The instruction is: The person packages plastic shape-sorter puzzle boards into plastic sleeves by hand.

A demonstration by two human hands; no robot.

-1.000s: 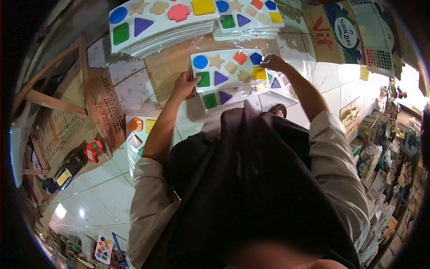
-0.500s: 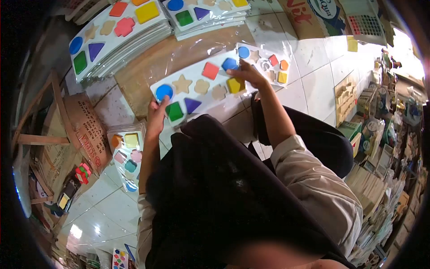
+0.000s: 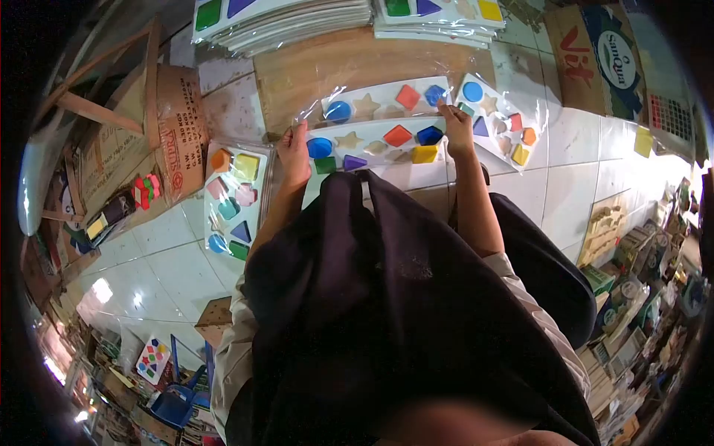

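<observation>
A white shape puzzle board (image 3: 381, 152) with coloured pieces stands tilted in front of my lap, between my two hands. My left hand (image 3: 295, 154) is closed at its left edge, thumb upward. At the right end, my right hand (image 3: 457, 130) pinches near the top corner. Just behind it lies a second puzzle board (image 3: 387, 110) with a blue circle, a red diamond and a blue hexagon; its lower part is hidden. Clear plastic film shows around the boards. To the right of my right hand rests another wrapped puzzle board (image 3: 497, 104).
Stacked wrapped puzzle boards (image 3: 305, 33) stand at the back on a brown cardboard sheet (image 3: 297, 67). Another wrapped board (image 3: 236, 189) lies on the tiles at left, beside a cardboard box (image 3: 178, 134) and a wooden frame (image 3: 100, 111). A printed carton (image 3: 595, 56) stands at back right.
The held board has come down closer to my lap and tilted, exposing the board behind it. My right hand has shifted from its face to its right end. The camera view has turned.
</observation>
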